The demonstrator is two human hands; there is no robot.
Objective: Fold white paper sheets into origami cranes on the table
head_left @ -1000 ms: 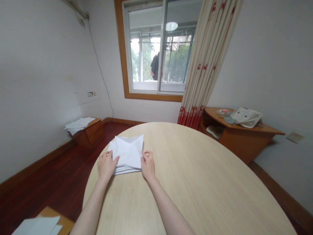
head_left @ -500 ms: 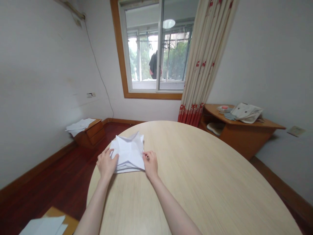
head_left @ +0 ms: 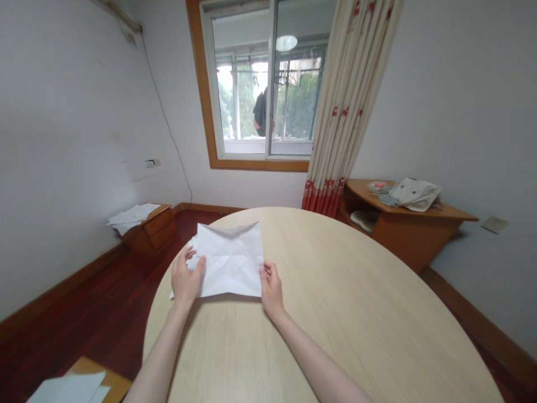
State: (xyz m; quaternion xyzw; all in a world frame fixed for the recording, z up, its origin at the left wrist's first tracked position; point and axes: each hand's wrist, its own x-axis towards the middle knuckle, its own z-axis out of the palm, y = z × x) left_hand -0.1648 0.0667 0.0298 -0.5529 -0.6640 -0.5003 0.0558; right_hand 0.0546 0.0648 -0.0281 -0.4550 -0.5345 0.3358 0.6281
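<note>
While a creased white sheet of paper (head_left: 229, 260) lies spread near the far left edge of a round wooden table (head_left: 335, 313), it is gripped at both lower corners. Its left edge is pinched by the left hand (head_left: 185, 281), thumb on top, and its right corner is held between the curled fingers of the right hand (head_left: 272, 285). More paper (head_left: 131, 215) is stacked on a low wooden cabinet (head_left: 153, 235) by the wall, and a curtain (head_left: 348, 106) hangs beside the window (head_left: 262, 84).
</note>
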